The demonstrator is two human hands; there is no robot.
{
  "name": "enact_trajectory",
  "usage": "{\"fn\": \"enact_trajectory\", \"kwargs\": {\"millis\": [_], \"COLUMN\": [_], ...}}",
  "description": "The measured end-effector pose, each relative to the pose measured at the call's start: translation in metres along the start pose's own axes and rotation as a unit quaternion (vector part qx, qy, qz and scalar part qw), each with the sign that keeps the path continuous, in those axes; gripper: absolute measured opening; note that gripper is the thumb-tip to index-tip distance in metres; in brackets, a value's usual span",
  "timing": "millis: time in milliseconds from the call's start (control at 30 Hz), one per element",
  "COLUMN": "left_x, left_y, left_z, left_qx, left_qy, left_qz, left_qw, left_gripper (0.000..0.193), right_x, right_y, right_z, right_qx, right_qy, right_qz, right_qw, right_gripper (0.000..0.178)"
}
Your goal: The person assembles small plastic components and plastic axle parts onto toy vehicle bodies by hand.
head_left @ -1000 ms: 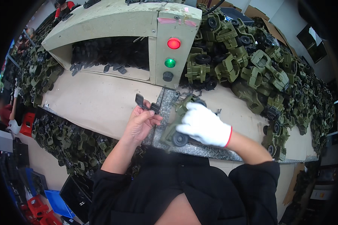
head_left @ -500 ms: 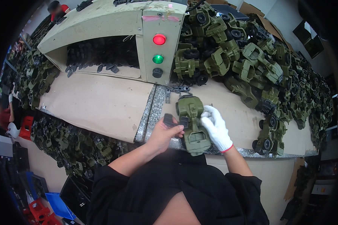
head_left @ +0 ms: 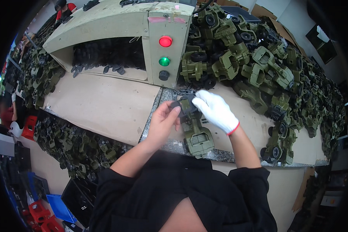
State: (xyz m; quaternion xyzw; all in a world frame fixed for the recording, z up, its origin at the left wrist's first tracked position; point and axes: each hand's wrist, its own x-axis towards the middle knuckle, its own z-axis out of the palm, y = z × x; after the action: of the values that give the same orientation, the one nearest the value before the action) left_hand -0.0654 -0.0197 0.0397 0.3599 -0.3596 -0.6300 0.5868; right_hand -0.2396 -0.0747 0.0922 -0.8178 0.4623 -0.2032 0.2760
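Observation:
An olive-green toy vehicle body (head_left: 199,142) lies on the worktop directly in front of me, its square, open rear end toward me. Over its far end is a dark grey plastic part (head_left: 187,110). My bare left hand (head_left: 162,123) pinches the left side of this part between thumb and fingers. My right hand (head_left: 216,113), in a white glove with a red cuff, is closed at the part's far right side, and its fingertips partly hide the contact. Small dark linked pieces (head_left: 185,92) lie just beyond the hands.
A pale machine housing (head_left: 100,23) with a dark tunnel, a red light (head_left: 165,41), a green light (head_left: 164,61) and a knob stands at the far left. Piled toy vehicles (head_left: 236,58) fill the right; another vehicle (head_left: 279,142) rests near the right edge. More parts (head_left: 79,145) hang lower left.
Both hands have moved away from me to the vehicle's far end. The dark part has gone from beside the body to over it, and my right hand has left the vehicle's right side.

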Motion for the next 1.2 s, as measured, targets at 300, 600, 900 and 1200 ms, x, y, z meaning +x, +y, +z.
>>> {"fn": "enact_trajectory", "kwargs": {"millis": [300, 600, 900, 1200], "left_x": [0.010, 0.009, 0.011, 0.022], "left_y": [-0.004, 0.006, 0.015, 0.032], "left_z": [-0.009, -0.008, 0.000, 0.012], "left_qx": [0.193, 0.149, 0.174, 0.345], "left_qy": [0.035, 0.001, -0.020, -0.048], "left_qz": [-0.031, -0.162, -0.211, -0.208], "left_qw": [0.980, 0.975, 0.962, 0.914], "left_gripper": [0.035, 0.045, 0.045, 0.044], "right_x": [0.031, -0.003, -0.025, -0.025], "right_y": [0.008, 0.010, 0.011, 0.010], "right_z": [0.015, 0.026, 0.034, 0.037], "right_qx": [-0.051, 0.085, 0.150, 0.167], "right_qy": [-0.029, 0.086, 0.096, 0.094], "right_qz": [0.019, 0.101, 0.100, 0.127], "right_qw": [0.998, 0.987, 0.979, 0.973], "right_gripper": [0.025, 0.029, 0.029, 0.026]}}
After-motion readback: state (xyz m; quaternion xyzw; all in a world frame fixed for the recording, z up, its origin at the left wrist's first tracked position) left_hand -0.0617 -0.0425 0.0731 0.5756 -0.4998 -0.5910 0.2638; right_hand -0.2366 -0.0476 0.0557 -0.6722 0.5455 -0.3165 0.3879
